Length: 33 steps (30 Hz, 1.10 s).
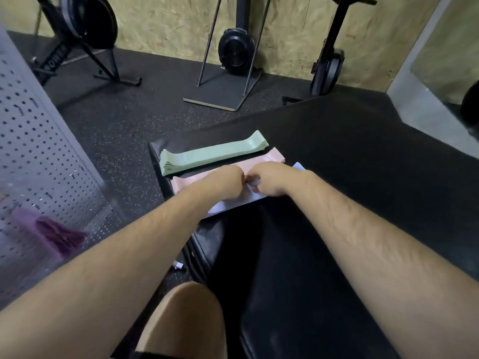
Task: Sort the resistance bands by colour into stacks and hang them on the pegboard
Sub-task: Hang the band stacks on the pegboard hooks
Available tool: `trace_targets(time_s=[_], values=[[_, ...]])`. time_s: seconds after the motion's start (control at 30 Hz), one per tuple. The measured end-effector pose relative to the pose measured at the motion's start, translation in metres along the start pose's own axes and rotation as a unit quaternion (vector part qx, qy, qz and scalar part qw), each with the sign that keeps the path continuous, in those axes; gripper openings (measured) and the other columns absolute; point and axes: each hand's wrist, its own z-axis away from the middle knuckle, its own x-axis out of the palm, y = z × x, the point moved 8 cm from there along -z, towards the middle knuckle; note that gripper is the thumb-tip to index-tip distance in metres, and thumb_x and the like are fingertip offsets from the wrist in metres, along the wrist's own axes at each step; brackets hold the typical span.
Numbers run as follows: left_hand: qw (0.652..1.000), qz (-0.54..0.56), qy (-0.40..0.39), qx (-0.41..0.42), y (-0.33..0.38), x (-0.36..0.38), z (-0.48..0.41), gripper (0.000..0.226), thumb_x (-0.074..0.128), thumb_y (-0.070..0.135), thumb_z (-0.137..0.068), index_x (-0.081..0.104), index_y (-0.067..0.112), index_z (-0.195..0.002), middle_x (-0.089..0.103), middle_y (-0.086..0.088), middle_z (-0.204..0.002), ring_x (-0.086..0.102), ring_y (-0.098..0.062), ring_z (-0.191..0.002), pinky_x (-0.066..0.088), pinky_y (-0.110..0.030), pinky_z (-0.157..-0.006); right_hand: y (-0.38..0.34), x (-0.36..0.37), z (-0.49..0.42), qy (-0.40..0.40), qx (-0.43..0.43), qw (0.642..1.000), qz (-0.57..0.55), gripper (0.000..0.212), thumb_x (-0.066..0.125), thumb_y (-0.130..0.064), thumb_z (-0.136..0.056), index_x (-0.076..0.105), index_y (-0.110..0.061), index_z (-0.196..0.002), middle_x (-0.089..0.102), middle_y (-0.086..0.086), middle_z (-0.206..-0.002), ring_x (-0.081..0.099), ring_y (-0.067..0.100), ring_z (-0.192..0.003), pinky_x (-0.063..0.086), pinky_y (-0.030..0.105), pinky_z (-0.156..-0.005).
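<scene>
Seeing both hands meet over the stack of pale lavender flat rubber bands (220,207) at the left edge of the black padded bench (350,151). Right hand (270,181): fingers curled, pinching a fold of the top lavender band. Left hand (228,181): fingers curled tight, right up against the right hand's fingertips. We can't tell through the blur whether it holds the band. The lavender stack runs under both wrists, with its ends showing on either side. Just beyond it lies the stack of pink flat bands (273,156), then the stack of mint-green flat bands (212,154). A bundle of dark purple bands (61,235) hangs on the grey perforated metal pegboard (39,141) to our left.
</scene>
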Motion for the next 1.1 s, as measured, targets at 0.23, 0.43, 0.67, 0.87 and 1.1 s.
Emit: trace_targets(time_s=[0.23, 0.43, 0.67, 0.87, 1.1], values=[[0.999, -0.045, -0.02, 0.012, 0.008, -0.002, -0.001, 0.021, 0.06, 0.024, -0.094, 0.071, 0.007, -0.099, 0.066, -0.012, -0.087, 0.062, -0.034, -0.085, 0.038, -0.03, -0.065, 0.001, -0.001, -0.003, -0.013, -0.007, 1.0, 0.015, 0.033, 0.061, -0.031, -0.095, 0.065, -0.03, -0.128, 0.067, -0.002, -0.12, 0.061, 0.024, -0.107, 0.052, 0.039, -0.091], [0.999, -0.03, -0.021, 0.033, 0.012, 0.004, 0.005, 0.029, 0.053, 0.03, -0.097, 0.065, 0.009, -0.115, 0.062, -0.009, -0.106, 0.055, -0.022, -0.094, 0.039, -0.029, -0.08, -0.012, -0.007, 0.007, 0.013, -0.028, 0.991, 0.127, 0.028, 0.056, -0.026, -0.094, 0.062, -0.02, -0.121, 0.057, 0.007, -0.119, 0.052, 0.028, -0.108, 0.039, 0.035, -0.075], [0.994, -0.041, 0.052, 0.092, 0.036, -0.002, 0.053, 0.031, 0.056, 0.03, -0.093, 0.05, 0.015, -0.12, 0.047, -0.012, -0.117, 0.054, -0.033, -0.105, 0.046, -0.043, -0.082, -0.008, 0.001, 0.059, 0.138, -0.061, 0.982, 0.118, 0.027, 0.056, -0.021, -0.092, 0.055, -0.015, -0.118, 0.052, 0.004, -0.123, 0.047, 0.027, -0.113, 0.041, 0.037, -0.091], [0.997, -0.015, 0.056, 0.053, 0.045, 0.006, 0.068, 0.038, 0.067, 0.04, -0.085, 0.041, 0.016, -0.1, 0.058, -0.006, -0.104, 0.06, -0.031, -0.099, 0.046, -0.04, -0.077, -0.007, 0.005, 0.076, 0.193, -0.008, 0.979, 0.059, 0.02, 0.057, -0.015, -0.091, 0.06, -0.016, -0.11, 0.056, 0.003, -0.116, 0.052, 0.026, -0.107, 0.035, 0.033, -0.075], [0.98, 0.169, 0.101, 0.006, 0.038, -0.032, 0.1, 0.038, 0.067, 0.032, -0.081, 0.051, 0.016, -0.112, 0.065, -0.001, -0.104, 0.06, -0.022, -0.093, 0.046, -0.032, -0.073, -0.016, -0.041, 0.12, 0.271, 0.019, 0.958, -0.088, 0.015, 0.059, -0.016, -0.086, 0.062, -0.021, -0.1, 0.055, -0.001, -0.109, 0.054, 0.026, -0.103, 0.046, 0.039, -0.079]])
